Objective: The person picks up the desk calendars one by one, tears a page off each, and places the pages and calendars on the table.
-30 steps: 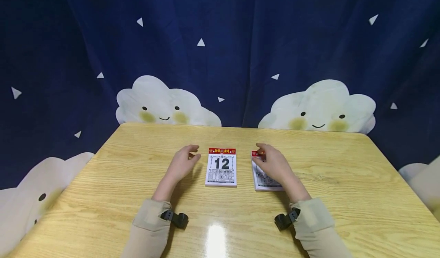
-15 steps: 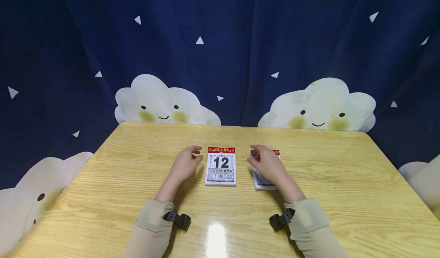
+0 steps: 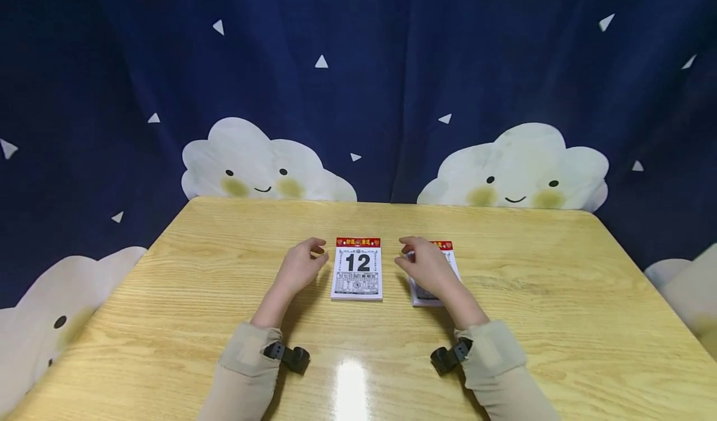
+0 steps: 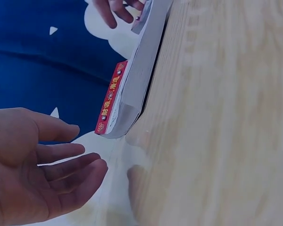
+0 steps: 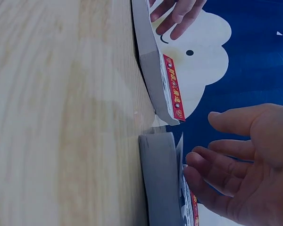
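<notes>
A thick tear-off calendar (image 3: 358,268) with a red top strip and a large black 12 lies face up mid-table. To its left my left hand (image 3: 299,266) hovers with relaxed, slightly bent fingers, holding nothing. A second tear-off calendar (image 3: 452,265) lies to the right, its page largely covered by my right hand (image 3: 428,266). In the right wrist view the right hand (image 5: 240,165) has loose fingers close over this calendar's block (image 5: 160,179), whose top sheet lifts slightly at a corner. The left wrist view shows the left hand (image 4: 47,165) apart from the first calendar (image 4: 137,77).
The calendars lie on a light wood table (image 3: 235,234) with a bright light reflection near its front. A dark blue curtain (image 3: 358,85) with printed clouds hangs behind it. Each wrist wears a black camera strap (image 3: 288,357).
My right hand has moved left across the second calendar, baring more of its right side. The left hand stays nearly in place. The head view has shifted slightly; both calendars remain lying there.
</notes>
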A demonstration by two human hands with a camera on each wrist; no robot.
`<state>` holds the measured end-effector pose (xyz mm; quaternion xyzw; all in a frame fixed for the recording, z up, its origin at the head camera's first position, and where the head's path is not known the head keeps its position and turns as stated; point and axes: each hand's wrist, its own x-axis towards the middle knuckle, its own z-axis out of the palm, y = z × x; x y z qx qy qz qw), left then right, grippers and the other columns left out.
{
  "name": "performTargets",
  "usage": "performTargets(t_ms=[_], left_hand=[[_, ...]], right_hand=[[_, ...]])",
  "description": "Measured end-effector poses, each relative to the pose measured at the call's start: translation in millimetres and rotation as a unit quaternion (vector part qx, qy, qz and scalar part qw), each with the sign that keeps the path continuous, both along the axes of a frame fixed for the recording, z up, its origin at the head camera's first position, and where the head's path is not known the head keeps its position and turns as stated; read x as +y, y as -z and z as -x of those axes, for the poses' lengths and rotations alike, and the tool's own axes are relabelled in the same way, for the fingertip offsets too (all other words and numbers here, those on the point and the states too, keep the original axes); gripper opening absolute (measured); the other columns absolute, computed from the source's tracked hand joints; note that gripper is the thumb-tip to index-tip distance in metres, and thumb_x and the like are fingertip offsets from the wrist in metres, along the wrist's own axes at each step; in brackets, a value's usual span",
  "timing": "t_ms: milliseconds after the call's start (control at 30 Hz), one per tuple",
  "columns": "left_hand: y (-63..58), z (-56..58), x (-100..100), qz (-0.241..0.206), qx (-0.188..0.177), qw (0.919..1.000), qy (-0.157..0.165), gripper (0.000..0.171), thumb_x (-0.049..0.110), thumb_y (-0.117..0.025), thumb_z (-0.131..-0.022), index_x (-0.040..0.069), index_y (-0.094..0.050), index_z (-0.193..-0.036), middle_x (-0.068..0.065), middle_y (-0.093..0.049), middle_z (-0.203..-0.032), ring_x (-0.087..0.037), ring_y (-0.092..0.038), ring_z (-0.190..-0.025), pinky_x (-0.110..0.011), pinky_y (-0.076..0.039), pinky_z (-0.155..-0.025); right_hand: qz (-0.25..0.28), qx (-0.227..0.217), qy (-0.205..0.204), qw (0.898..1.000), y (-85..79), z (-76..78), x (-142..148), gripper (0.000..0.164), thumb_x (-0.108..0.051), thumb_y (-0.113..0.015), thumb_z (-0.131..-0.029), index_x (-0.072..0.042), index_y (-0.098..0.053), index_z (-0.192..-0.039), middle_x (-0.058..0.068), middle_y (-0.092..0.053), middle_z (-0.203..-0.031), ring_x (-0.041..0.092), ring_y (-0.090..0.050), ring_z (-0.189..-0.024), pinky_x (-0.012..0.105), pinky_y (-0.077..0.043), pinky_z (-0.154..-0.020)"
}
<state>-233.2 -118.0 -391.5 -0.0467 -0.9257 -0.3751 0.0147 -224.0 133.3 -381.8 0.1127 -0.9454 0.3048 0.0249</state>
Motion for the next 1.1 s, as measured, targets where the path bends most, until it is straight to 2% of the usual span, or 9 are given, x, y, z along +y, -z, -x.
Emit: performTargets(t_ms=[167, 400, 500, 767, 967, 1100], left_hand=[[-0.4, 1.5, 1.9, 0.011, -0.011, 0.9999, 0.006, 0.037, 0.016, -0.058, -0.086, 0.001, -0.056, -0.119, -0.014, -0.064, -0.103, -0.023, -0.063, -0.086, -0.037, -0.051, -0.077], [-0.1, 1.4, 4.5, -0.013, -0.036, 0.9992, 0.015, 0.040, 0.012, -0.060, -0.084, -0.002, -0.053, -0.120, -0.015, -0.065, -0.098, -0.017, -0.060, -0.054, -0.025, -0.048, -0.057], [0.2, 1.5, 5.4, -0.013, -0.038, 0.9990, 0.021, 0.040, 0.011, -0.061, -0.082, -0.004, -0.053, -0.119, -0.014, -0.065, -0.093, -0.017, -0.059, -0.052, -0.023, -0.047, -0.055], [0.1, 0.7, 11.2, -0.013, -0.078, 0.9962, 0.038, 0.043, 0.010, -0.062, -0.081, -0.008, -0.052, -0.119, -0.014, -0.064, -0.092, -0.017, -0.058, -0.052, -0.023, -0.048, -0.051], [-0.8, -0.5, 15.3, 0.007, -0.088, 0.9950, 0.048, 0.041, 0.009, -0.065, -0.079, -0.008, -0.057, -0.116, -0.012, -0.062, -0.085, -0.015, -0.054, -0.053, -0.022, -0.043, -0.049], [0.0, -0.4, 15.5, 0.009, -0.092, 0.9945, 0.050, 0.043, 0.007, -0.067, -0.075, -0.008, -0.058, -0.115, -0.011, -0.061, -0.082, -0.015, -0.054, -0.056, -0.023, -0.046, -0.051]], right_hand=[[0.008, -0.006, 0.001, 1.000, 0.4, 0.8, -2.7, 0.045, -0.021, -0.063, -0.083, 0.000, -0.054, -0.122, 0.012, -0.064, -0.102, 0.022, -0.060, -0.088, 0.038, -0.049, -0.077], [0.012, -0.015, 0.003, 1.000, 2.7, -0.6, -6.0, 0.042, -0.019, -0.063, -0.083, 0.000, -0.056, -0.120, 0.008, -0.064, -0.095, 0.017, -0.058, -0.081, 0.034, -0.049, -0.071], [0.017, -0.016, -0.001, 1.000, 2.9, -1.7, -8.0, 0.040, -0.019, -0.063, -0.083, 0.000, -0.057, -0.118, 0.008, -0.064, -0.094, 0.018, -0.059, -0.082, 0.035, -0.049, -0.072], [0.002, -0.019, 0.000, 1.000, 4.8, -3.2, -18.4, 0.034, -0.019, -0.064, -0.082, -0.002, -0.062, -0.112, 0.006, -0.066, -0.092, 0.018, -0.061, -0.083, 0.035, -0.050, -0.074], [-0.031, -0.031, 0.005, 0.999, 6.4, -2.4, -25.6, 0.035, -0.021, -0.066, -0.080, -0.005, -0.064, -0.110, 0.003, -0.066, -0.090, 0.016, -0.060, -0.081, 0.033, -0.049, -0.071], [-0.055, -0.046, 0.007, 0.997, 8.1, -2.5, -28.7, 0.037, -0.024, -0.066, -0.079, -0.007, -0.064, -0.112, 0.004, -0.066, -0.096, 0.016, -0.059, -0.082, 0.034, -0.049, -0.072]])
